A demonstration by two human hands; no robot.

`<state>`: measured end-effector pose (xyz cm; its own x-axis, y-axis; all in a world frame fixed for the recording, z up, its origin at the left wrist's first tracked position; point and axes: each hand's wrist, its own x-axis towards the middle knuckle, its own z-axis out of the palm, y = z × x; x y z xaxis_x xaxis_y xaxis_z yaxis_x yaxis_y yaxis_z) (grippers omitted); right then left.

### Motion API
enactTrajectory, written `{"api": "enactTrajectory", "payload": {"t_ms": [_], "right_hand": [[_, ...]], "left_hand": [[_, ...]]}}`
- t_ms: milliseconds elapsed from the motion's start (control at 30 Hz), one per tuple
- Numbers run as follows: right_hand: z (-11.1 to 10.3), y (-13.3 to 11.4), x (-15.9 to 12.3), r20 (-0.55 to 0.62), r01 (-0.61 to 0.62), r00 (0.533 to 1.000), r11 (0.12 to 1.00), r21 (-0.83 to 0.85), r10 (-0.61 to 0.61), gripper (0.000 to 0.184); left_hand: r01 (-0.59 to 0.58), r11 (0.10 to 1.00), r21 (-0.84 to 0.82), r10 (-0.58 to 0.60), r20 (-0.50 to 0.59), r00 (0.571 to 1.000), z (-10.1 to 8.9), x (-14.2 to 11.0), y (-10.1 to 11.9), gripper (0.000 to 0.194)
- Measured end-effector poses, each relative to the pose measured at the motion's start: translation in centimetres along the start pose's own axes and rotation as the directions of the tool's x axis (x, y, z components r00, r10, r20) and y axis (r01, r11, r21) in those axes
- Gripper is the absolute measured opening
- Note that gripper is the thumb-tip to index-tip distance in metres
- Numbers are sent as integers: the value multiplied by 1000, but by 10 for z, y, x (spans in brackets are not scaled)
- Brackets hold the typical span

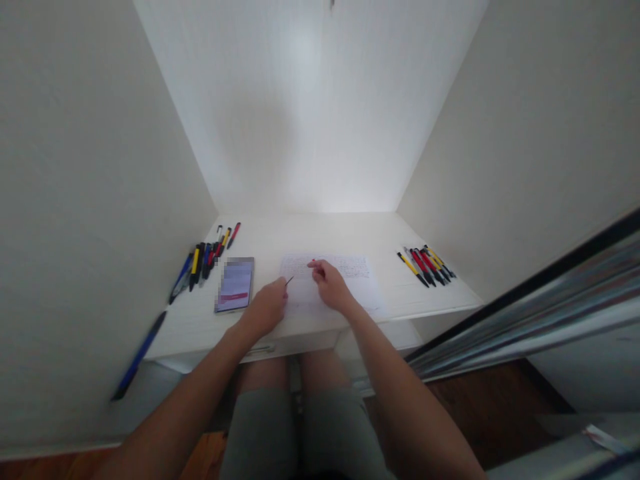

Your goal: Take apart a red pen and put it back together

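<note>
My left hand (271, 304) is closed around a thin dark stick (289, 281) that looks like a pen refill; its tip points up and to the right. A reddish bit shows below the fingers, too small to make out. To the right, my right hand (330, 285) is over a sheet of handwritten paper (356, 268), thumb and fingers pinched together. A tiny red spot shows at its fingertips, but what they hold is unclear. The two hands are a short way apart.
Left of the paper, a phone (236, 285) with a lit screen lies on the white desk (310, 233). Several pens (203, 261) lie by the left wall, and several more pens (427, 265) at the right. A blue strip (140, 357) leans at the desk's left edge.
</note>
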<state>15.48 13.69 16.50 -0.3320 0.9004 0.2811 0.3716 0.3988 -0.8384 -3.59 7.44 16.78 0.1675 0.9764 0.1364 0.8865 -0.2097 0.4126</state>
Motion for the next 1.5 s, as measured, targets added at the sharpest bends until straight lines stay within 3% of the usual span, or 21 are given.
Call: {"api": "enactTrajectory", "payload": {"t_ms": [167,267,400,600,733,1033,1233,1500], "right_hand": [[13,16,-10,-59,-90,991,928,362,119,31],[20,14,-16,-75,-103,984,856,507,163,32],[22,10,-19,-113,-92,974,794,601,199,33],[24,11,-20,-78,-88,975,682,726,209,29],[25,15,-19,-90,-82,980,767,636,180,20],[20,8,-24,-64,-94,989,910,404,130,13],[21,4,-27,-79,-52,993,940,338,84,13],[21,4,-30,-192,-70,974,969,236,117,14]], "left_hand": [[57,996,-61,-61,-57,997,-3,-3,6,13],[92,950,-298,-141,-149,979,-10,-1,17,17],[95,809,-581,-238,-175,955,-17,-1,34,25],[103,763,-638,-270,-170,948,-12,-2,46,24],[150,786,-600,-319,-185,929,-8,-2,44,25],[151,777,-611,-318,-173,932,-6,-6,42,27],[133,759,-638,-300,-162,940,-3,-9,38,27],[133,725,-676,-304,-142,942,3,-12,30,30]]}}
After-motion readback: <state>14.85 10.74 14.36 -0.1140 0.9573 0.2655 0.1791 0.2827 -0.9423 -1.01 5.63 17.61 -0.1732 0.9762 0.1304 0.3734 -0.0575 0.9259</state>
